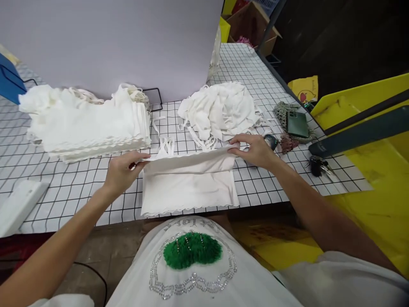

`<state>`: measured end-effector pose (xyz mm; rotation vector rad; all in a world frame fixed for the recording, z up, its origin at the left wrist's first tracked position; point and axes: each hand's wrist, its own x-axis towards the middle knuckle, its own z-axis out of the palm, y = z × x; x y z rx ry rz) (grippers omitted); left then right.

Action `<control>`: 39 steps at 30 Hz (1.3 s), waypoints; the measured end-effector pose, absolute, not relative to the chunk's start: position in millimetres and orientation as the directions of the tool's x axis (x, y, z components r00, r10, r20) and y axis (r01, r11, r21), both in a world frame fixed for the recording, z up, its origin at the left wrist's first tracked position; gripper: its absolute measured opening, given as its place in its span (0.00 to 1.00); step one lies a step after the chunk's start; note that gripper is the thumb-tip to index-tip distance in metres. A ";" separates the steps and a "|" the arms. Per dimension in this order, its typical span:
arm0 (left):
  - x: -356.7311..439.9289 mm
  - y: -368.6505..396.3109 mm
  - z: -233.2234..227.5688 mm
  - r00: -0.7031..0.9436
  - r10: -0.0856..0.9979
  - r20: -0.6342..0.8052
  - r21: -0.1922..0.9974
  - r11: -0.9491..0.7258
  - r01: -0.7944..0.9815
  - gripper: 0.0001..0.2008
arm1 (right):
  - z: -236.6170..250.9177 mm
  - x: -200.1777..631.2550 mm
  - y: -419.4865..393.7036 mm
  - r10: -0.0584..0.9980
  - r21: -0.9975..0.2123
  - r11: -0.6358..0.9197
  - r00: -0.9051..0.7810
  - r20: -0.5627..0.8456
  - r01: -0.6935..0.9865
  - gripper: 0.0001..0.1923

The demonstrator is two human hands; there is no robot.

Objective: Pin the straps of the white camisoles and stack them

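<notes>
A white garment with thin straps [190, 187] lies spread near the table's front edge, its scalloped hem toward me. My left hand [123, 170] pinches its upper left corner between thumb and fingers. At the upper right corner, my right hand [251, 149] grips the same top edge, so the edge is stretched between both hands. The straps [166, 147] stick out beyond that edge. Just past my right hand lies a loose heap of white garments [220, 108]. A neat stack of similar white garments [92, 128] stands beyond my left hand.
A grey panel [111, 42] stands upright behind the piles on the checked tablecloth [265, 187]. To the right are a phone [297, 123], keys [318, 165] and yellow bins [377, 170]. A white box-like object [22, 204] sits at the left front edge.
</notes>
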<state>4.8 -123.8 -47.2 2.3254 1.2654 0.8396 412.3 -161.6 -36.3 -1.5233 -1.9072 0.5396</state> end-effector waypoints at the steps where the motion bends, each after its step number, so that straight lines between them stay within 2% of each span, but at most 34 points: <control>1: 3.1 -132.0 -49.9 0.440 0.824 0.358 0.526 -0.567 0.634 0.09 | -39.1 410.5 -172.1 0.951 -0.660 0.286 -0.124 0.282 0.694 0.04; 3: -1.0 -150.7 -51.2 0.492 0.758 0.428 0.448 -0.651 0.613 0.10 | -42.6 405.4 -196.0 0.917 -0.649 0.362 -0.130 0.377 0.669 0.02; 7: -7.4 -187.5 -64.0 0.604 0.609 0.515 0.326 -0.790 0.518 0.16 | -66.7 393.2 -240.6 0.882 -0.613 0.435 -0.175 0.438 0.660 0.06; 12: -17.2 -208.0 -95.0 0.654 0.564 0.504 0.248 -0.820 0.516 0.17 | -99.8 389.2 -267.7 0.871 -0.542 0.450 -0.215 0.442 0.710 0.09; 14: -23.2 -210.6 -95.8 0.674 0.599 0.433 0.285 -0.800 0.528 0.17 | -98.3 390.9 -275.0 0.890 -0.507 0.435 -0.272 0.365 0.744 0.09; 16: -26.7 -212.1 -88.3 0.687 0.656 0.314 0.400 -0.747 0.531 0.19 | -91.2 390.9 -282.3 0.909 -0.495 0.411 -0.301 0.289 0.765 0.09; 19: -21.8 -214.6 -75.2 0.667 0.721 0.186 0.572 -0.632 0.523 0.22 | -83.8 384.4 -290.6 0.916 -0.483 0.399 -0.309 0.257 0.780 0.26; 21: -13.7 -216.2 -74.3 0.675 0.721 0.156 0.560 -0.627 0.541 0.23 | -85.7 378.0 -293.0 0.908 -0.435 0.420 -0.375 0.189 0.797 0.36; 23: -7.4 -215.6 -79.9 0.714 0.688 0.130 0.503 -0.666 0.550 0.22 | -90.4 374.5 -290.9 0.895 -0.384 0.432 -0.439 0.075 0.816 0.38; 25: -6.0 -209.2 -86.8 0.700 0.699 0.144 0.526 -0.653 0.545 0.19 | -92.3 374.7 -281.4 0.900 -0.372 0.420 -0.433 0.052 0.828 0.33; 29: -4.4 -168.8 -88.5 0.457 0.852 0.254 0.629 -0.504 0.591 0.12 | -78.2 368.9 -229.9 0.886 -0.432 0.449 -0.328 0.326 0.782 0.19; 32: 11.7 -120.7 -85.5 0.355 0.915 0.189 0.678 -0.383 0.627 0.12 | -65.8 342.5 -167.6 0.840 -0.492 0.531 -0.351 0.414 0.690 0.11; 35: 33.3 -78.5 -86.7 0.269 0.959 0.088 0.731 -0.246 0.636 0.11 | -63.3 301.2 -101.4 0.848 -0.536 0.530 -0.391 0.359 0.657 0.08; 39: 44.9 -55.3 -85.5 0.245 0.968 0.057 0.747 -0.204 0.632 0.11 | -68.6 241.8 -30.9 0.905 -0.466 0.425 -0.381 0.190 0.776 0.10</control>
